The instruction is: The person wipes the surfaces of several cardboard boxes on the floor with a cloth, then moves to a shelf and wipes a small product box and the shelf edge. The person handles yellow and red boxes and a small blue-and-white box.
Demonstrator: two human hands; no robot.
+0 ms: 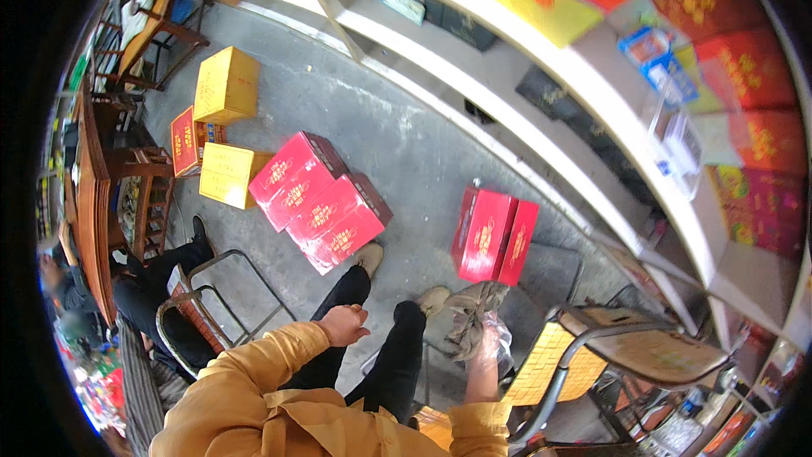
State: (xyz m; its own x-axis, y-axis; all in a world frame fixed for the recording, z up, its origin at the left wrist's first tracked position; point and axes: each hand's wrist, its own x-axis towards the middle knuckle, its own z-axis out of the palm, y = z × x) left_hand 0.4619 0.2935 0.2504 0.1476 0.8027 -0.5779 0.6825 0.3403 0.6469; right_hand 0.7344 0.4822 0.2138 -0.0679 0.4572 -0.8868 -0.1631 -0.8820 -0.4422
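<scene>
A grey-brown cloth (471,320) hangs from my right hand (487,346), which is partly wrapped in a clear plastic bag (505,344). Just beyond the cloth, two red cartons (493,235) with gold writing stand side by side on the concrete floor. My left hand (346,325) is half curled above my left thigh, and nothing shows in it. Ahead of my left foot lies a group of several glossy red cartons (323,209), also with gold writing. Both my sleeves are mustard yellow.
Yellow cartons (226,86) and a red-orange carton (186,141) stand farther left. Metal-framed chairs (236,304) are on both sides of me, one with a woven yellow back (558,365). Long shelves (507,95) run along the right. People sit by a wooden table (92,203) at left.
</scene>
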